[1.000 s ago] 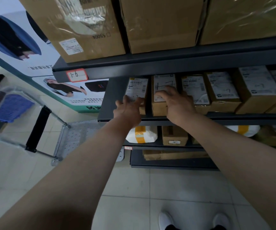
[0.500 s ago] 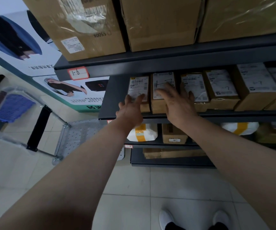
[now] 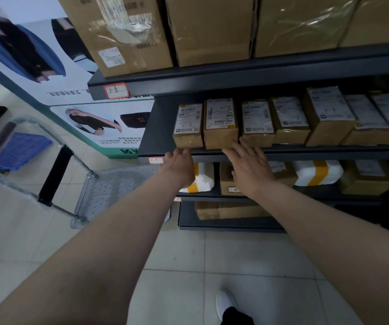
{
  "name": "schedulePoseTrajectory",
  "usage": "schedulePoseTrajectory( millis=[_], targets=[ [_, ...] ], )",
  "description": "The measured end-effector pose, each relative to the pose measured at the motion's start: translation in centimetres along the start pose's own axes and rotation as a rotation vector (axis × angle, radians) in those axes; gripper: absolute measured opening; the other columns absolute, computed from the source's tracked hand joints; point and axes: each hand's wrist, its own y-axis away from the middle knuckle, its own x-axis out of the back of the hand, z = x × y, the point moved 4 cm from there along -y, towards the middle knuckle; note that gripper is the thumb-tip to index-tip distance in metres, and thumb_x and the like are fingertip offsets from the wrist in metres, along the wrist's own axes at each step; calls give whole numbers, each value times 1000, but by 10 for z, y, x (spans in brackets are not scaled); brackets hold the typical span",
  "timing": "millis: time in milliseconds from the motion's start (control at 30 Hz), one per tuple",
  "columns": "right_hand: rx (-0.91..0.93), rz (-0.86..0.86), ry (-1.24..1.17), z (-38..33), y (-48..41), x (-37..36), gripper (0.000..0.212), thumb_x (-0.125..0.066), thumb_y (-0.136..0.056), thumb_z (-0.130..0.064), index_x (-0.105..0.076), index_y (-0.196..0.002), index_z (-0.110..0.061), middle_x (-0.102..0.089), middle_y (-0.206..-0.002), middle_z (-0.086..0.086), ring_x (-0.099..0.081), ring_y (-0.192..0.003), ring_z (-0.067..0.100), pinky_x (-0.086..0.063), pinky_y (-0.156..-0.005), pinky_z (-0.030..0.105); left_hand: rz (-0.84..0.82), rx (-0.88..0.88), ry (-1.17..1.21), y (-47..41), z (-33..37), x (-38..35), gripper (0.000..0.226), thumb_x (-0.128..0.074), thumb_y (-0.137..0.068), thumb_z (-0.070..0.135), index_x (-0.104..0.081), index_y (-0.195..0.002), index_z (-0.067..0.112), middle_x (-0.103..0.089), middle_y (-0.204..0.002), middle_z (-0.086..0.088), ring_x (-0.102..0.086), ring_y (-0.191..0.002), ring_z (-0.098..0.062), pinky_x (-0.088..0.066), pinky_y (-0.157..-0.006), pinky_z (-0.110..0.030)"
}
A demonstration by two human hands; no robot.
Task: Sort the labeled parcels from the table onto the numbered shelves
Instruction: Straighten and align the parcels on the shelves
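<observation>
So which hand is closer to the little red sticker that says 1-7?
Left. The left hand is just right of the 1-7 sticker, close beside it. The right hand is farther right, below the second box in the row.

Upper shelf tag point(image 3: 116, 90) 1-6, lower tag point(image 3: 156, 160) 1-7.

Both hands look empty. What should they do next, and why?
Probably draw back and fetch another parcel: the left hand and right hand hold nothing, and the parcels stand lined up on the shelf.
</observation>
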Motion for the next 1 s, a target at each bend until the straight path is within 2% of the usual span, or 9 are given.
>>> schedulePoseTrajectory(
  millis=[133,267,433,600,800,1000],
  targets=[
    [0,-156,13,8,33,-5,65,-52,-91,-9,-25,-149,-21,-8,-161,2,5,-149,20,-2,-120,44,-63,-122,-115,22,15,-13,65,-59,-86,21,-34,-147,22,-41,-146,-7,-30,-139,-31,-33,-110,-52],
    [-11,-232,20,27,83,-12,55,-52,-93,-12,-36,-145,-19,-23,-157,4,-5,-149,23,-13,-118,45,-104,-132,-156,60,39,-25,57,-61,-86,28,-44,-140,20,-50,-135,-10,-41,-129,-33,-36,-106,-52],
    [-62,-300,-16,53,150,-13,56,-50,-94,-13,-32,-146,-19,-27,-154,6,-10,-147,23,-21,-113,46,-148,-134,-131,121,73,-45,56,-58,-92,29,-41,-144,18,-46,-139,-12,-39,-127,-36,-40,-104,-51],
    [-96,-308,-33,72,185,-19,49,-50,-95,-16,-38,-142,-18,-33,-150,7,-17,-144,24,-18,-115,45,-201,-150,-141,155,98,-79,54,-56,-91,26,-40,-142,13,-46,-138,-14,-41,-126,-35,-37,-105,-47],
    [-121,-365,-50,83,194,-48,52,-50,-96,-23,-34,-145,-18,-25,-156,6,-9,-148,24,-14,-117,46,-270,-155,-93,159,95,-121,61,-58,-91,26,-34,-146,18,-41,-145,-12,-36,-133,-32,-34,-110,-50],
    [-176,-394,-59,72,156,-87,51,-53,-95,-24,-37,-143,-18,-25,-156,7,-11,-147,27,-21,-115,49,-264,-121,-61,120,51,-145,60,-57,-91,24,-32,-146,17,-42,-143,-13,-36,-132,-34,-37,-108,-50]
  ],
)
